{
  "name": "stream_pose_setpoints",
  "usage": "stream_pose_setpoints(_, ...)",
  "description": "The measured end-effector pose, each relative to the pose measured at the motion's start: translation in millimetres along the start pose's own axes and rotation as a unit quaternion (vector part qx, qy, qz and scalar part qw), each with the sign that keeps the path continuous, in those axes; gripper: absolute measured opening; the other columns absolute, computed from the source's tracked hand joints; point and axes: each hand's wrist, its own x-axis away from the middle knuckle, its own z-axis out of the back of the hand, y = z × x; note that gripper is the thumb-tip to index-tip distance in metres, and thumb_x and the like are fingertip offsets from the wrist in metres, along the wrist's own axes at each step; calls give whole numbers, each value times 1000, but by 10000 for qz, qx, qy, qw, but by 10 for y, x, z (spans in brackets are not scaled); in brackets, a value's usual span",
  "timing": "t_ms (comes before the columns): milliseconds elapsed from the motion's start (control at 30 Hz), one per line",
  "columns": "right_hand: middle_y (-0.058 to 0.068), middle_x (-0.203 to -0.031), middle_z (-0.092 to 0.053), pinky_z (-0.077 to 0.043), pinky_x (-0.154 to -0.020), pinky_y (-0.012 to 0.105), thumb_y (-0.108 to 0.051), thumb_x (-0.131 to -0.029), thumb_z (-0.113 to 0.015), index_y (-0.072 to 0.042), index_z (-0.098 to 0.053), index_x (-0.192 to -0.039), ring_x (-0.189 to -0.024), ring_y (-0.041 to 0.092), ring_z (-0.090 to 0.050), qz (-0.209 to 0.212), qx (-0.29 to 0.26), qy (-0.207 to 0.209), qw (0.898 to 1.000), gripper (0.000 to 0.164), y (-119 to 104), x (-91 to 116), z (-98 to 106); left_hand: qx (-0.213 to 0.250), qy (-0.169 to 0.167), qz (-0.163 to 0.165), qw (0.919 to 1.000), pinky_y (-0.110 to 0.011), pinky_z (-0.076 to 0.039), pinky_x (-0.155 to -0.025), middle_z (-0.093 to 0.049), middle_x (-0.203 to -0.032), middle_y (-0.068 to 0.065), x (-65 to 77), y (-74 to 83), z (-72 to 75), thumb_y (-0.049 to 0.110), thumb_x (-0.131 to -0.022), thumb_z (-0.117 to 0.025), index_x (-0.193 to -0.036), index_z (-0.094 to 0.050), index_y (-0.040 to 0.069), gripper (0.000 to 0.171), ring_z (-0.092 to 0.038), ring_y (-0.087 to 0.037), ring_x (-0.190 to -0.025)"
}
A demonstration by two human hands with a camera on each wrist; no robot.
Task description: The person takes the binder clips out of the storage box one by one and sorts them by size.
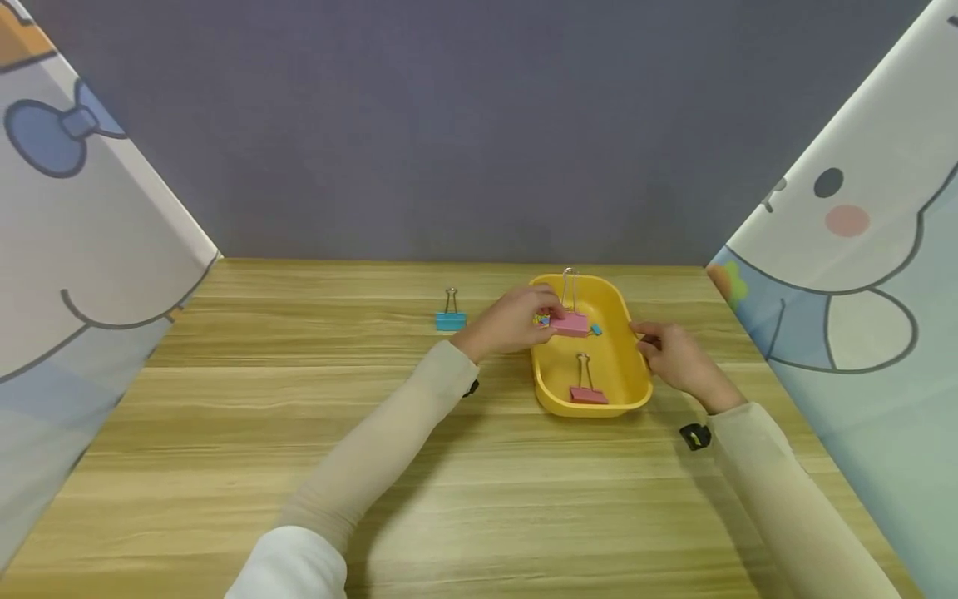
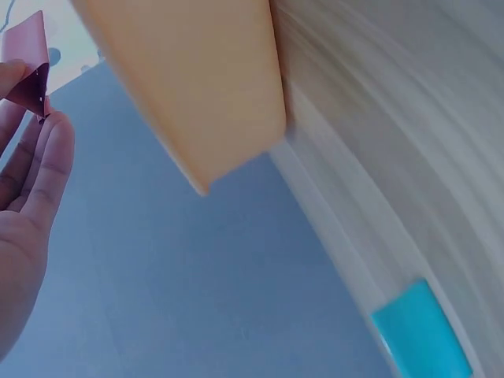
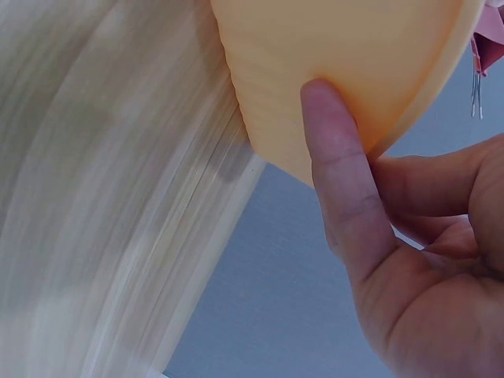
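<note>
My left hand (image 1: 512, 320) pinches a large pink binder clip (image 1: 572, 325) by its body, over the far half of a yellow tray (image 1: 617, 370). In the left wrist view, thumb and fingers meet on this pink clip (image 2: 27, 47). At the tray's right side, my right hand (image 1: 677, 358) grips the rim; the right wrist view has the thumb (image 3: 342, 169) against the outer wall and other fingers at the rim. Another pinkish-red binder clip (image 1: 588, 395) lies in the near end of the tray. A small blue clip (image 1: 595, 329) shows just beyond the held one.
On the wooden table (image 1: 299, 416), a blue binder clip (image 1: 451, 321) lies left of the tray. Small coloured pieces (image 1: 542, 319) in the tray are partly hidden by my left hand. A dark panel (image 1: 464, 133) stands behind the table, with printed cloths at both sides.
</note>
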Motion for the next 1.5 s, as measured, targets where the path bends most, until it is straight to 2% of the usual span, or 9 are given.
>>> stream_pose_setpoints(233,16,-82,-62,-43,-48,27,6,-95,-47,14,-42,-133,-59,20,-51,30,-113,-4,9999,40,11,34,15,-281,113,159,9994,-20,-43,-82,-59,-96,7,66,-42,121,13,-85,-69,-96,-67,13,12,-57,-15,-95)
stream_pose_setpoints(367,19,-88,-62,-44,-48,28,5,-95,-45,14,-41,-134,-59,20,-52,43,-146,-45,9999,40,17,40,7,-338,137,279,9989,-23,-44,-84,-59,-96,6,153,-94,198,14,-85,-70,-96,-67,13,12,-58,-17,-97)
stream_pose_setpoints(533,21,-90,-61,-44,-48,28,6,-95,-45,15,-42,-133,-59,20,-52,118,-118,-15,9999,39,3,33,-4,-443,220,383,9980,-28,-47,-82,-60,-96,4,331,-229,373,8,-84,-67,-97,-68,9,14,-58,-16,-91)
stream_pose_setpoints(700,13,-77,-60,-42,-47,27,6,-95,-46,15,-41,-133,-57,19,-50,20,-95,-56,9999,39,-28,38,11,-599,252,597,9961,-28,-46,-80,-62,-96,2,546,-388,589,8,-84,-68,-98,-68,9,14,-57,-14,-89)
stream_pose_setpoints(833,12,-75,-60,-42,-47,27,6,-95,-46,16,-41,-133,-57,19,-49,-8,-85,-72,9999,39,-34,45,16,-553,326,707,9954,-32,-47,-83,-63,-96,1,707,-527,710,8,-83,-68,-97,-68,8,14,-59,-19,-91)
stream_pose_setpoints(967,13,-76,-60,-42,-47,27,6,-95,-46,16,-41,-132,-58,19,-49,6,-89,-54,9999,39,-29,40,8,-544,317,840,9945,-35,-47,-84,-62,-97,0,849,-690,781,7,-82,-67,-97,-68,7,15,-59,-21,-93)
stream_pose_setpoints(1200,21,-90,-60,-45,-48,28,7,-94,-47,16,-44,-131,-59,20,-53,122,-18,29,9999,38,-6,27,-7,-762,189,972,9922,-37,-48,-82,-61,-94,-3,1053,-908,867,13,-81,-74,-94,-68,4,17,-60,-27,-91)
stream_pose_setpoints(1333,21,-91,-60,-45,-48,28,7,-94,-47,15,-44,-131,-59,20,-53,117,-29,35,9999,38,-7,15,-4,-950,127,1154,9887,-37,-49,-80,-62,-93,-4,1165,-999,916,7,-80,-71,-93,-69,4,14,-60,-25,-88)
stream_pose_setpoints(1500,22,-91,-59,-45,-49,28,7,-94,-47,15,-44,-130,-59,19,-52,101,-7,45,9999,37,-7,7,4,-943,22,1342,9865,-37,-49,-78,-63,-93,-6,1259,-1122,921,2,-78,-72,-95,-69,2,17,-59,-22,-86)
